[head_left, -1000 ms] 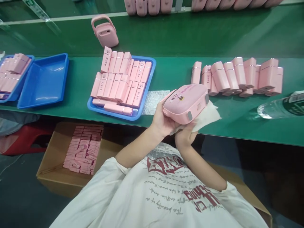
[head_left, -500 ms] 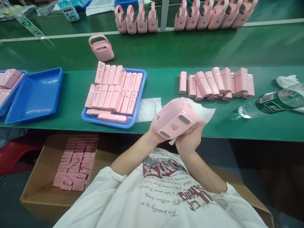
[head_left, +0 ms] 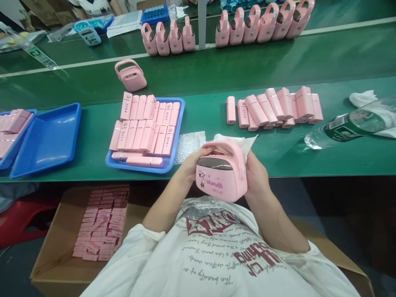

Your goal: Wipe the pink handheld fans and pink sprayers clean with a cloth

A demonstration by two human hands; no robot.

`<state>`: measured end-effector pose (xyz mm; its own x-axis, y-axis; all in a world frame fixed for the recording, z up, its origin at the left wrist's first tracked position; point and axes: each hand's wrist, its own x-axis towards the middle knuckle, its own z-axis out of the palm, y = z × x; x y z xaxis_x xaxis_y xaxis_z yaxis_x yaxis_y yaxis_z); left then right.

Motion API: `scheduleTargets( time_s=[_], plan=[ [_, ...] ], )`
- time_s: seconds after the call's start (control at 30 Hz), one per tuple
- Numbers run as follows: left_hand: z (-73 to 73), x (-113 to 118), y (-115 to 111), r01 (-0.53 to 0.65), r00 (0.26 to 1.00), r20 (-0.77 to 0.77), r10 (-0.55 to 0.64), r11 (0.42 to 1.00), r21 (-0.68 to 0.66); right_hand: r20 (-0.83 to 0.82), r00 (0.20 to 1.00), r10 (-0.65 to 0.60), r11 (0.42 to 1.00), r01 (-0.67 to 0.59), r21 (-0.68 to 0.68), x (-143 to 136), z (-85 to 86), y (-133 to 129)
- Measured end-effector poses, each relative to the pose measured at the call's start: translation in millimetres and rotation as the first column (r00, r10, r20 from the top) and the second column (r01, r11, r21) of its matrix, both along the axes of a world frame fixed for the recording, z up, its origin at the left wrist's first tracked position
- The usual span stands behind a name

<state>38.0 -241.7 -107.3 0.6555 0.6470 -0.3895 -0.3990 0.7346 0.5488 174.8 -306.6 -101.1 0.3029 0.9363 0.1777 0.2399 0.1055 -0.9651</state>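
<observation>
Device [head_left: 218,181] showing blurred lettering
Left grip [head_left: 190,165] and right grip [head_left: 257,173] are curling part-open around it; shirt [head_left: 216,255] at six o'clock is reading "The beauty of".

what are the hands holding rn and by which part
A pink handled device, by its ends: left hand on one, right hand at the other with a white tissue.

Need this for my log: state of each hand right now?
Left hand: closed on the pink device.
Right hand: holding the white cloth against the device.
</observation>
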Motion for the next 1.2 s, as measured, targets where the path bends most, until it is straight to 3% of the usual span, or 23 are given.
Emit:
scheduleTargets(
  time_s=[0.07,0.13,0.2,0.3,0.43,0.57,0.63,0.73,0.8,0.9,1.07,1.2],
  plan=[
    [-1.6,0.6,2.4,-0.052,0.996,-0.071,0.059,0.994,0.099,-0.182,0.983,0.025,0.998,-0.035,-0.051,5.4,4.2,0.3],
    [-1.5,1.7,3.9,-0.096,0.984,-0.132,0.123,0.977,0.191,-0.179,0.982,0.065,0.997,-0.071,-0.026,8.3,11.4,-0.7],
    [0.8,3.2,4.6,-0.142,0.972,-0.145,0.184,0.956,0.258,0.023,0.996,0.083,0.993,-0.084,0.085,8.9,19.2,-1.2],
    [6.5,4.6,5.8,-0.21,0.953,-0.136,0.269,0.916,0.342,0.331,0.943,0.031,0.954,-0.127,0.273,7.5,21.9,1.7],
    [10.5,3.6,12.3,-0.339,0.889,-0.186,0.419,0.874,0.348,0.469,0.883,-0.011,0.905,-0.191,0.38,1.0,-4.8,4.2],
    [10.2,-0.4,22.9,-0.51,0.781,-0.217,0.586,0.798,0.32,0.436,0.879,-0.193,0.887,-0.034,0.461,1.6,-36.3,2.3],
    [10.9,-2.1,28.5,-0.538,0.748,-0.238,0.62,0.776,0.33,0.423,0.872,-0.247,0.911,0.059,0.409,16.1,-39.2,9.5],
    [12.5,0.2,39.4,-0.559,0.701,-0.257,0.665,0.736,0.382,0.478,0.833,-0.279,0.948,0.159,0.276,55.4,-28.4,36.0],
    [12.4,6.9,51.1,-0.57,0.661,-0.258,0.704,0.695,0.437,0.613,0.726,-0.311,0.945,0.304,0.119,82.1,-17.9,58.4],
    [9.2,24.7,79.0,-0.553,0.601,-0.278,0.749,0.641,0.533,0.786,0.579,-0.218,0.906,0.419,-0.057,102.0,-4.8,86.8],
    [1.6,63.0,148.4,-0.448,0.469,-0.338,0.816,0.55,0.705,0.845,0.486,0.224,0.888,0.255,-0.382,75.7,2.8,114.7],
    [-0.9,87.2,207.2,-0.306,0.367,-0.377,0.85,0.493,0.814,0.814,0.46,0.353,0.867,0.165,-0.469,48.2,-3.4,129.7]
  ],
)
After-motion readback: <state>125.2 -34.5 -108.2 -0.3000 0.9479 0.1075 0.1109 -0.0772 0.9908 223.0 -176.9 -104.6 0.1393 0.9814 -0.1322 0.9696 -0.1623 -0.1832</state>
